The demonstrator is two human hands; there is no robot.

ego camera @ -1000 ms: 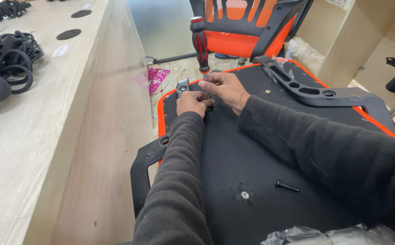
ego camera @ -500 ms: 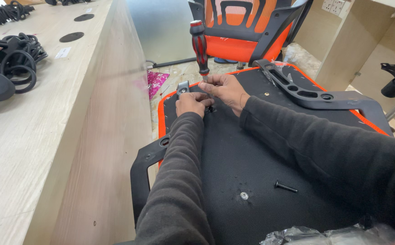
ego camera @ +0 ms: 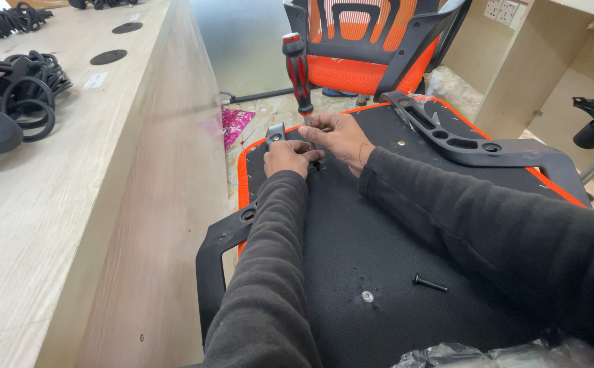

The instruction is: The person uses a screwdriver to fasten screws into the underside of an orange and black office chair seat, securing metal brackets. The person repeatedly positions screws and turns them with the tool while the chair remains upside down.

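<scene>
Showing an upturned seat base [ego camera: 392,272], black underneath with an orange edge, lying between a long wooden bench [ego camera: 72,204] and an orange mesh chair [ego camera: 372,48] farther off. Both hands meet at the far left corner of the seat base. The right hand [ego camera: 338,135] has its fingers curled near the lower shaft of a red-and-black screwdriver [ego camera: 297,71], which stands upright with its tip down at the seat; whether the fingers pinch the shaft or only steady it cannot be told. The left hand [ego camera: 286,157] rests closed against the seat just beside the tip, touching a black armrest bracket [ego camera: 273,133] at the corner; what it holds, if anything, is hidden. A second black armrest [ego camera: 474,146] lies across the right side of the seat base. A loose black bolt [ego camera: 430,282] lies on the near part of the seat, close to a small metal insert [ego camera: 367,296]. Coiled black parts [ego camera: 24,95] sit on the bench at left.
</scene>
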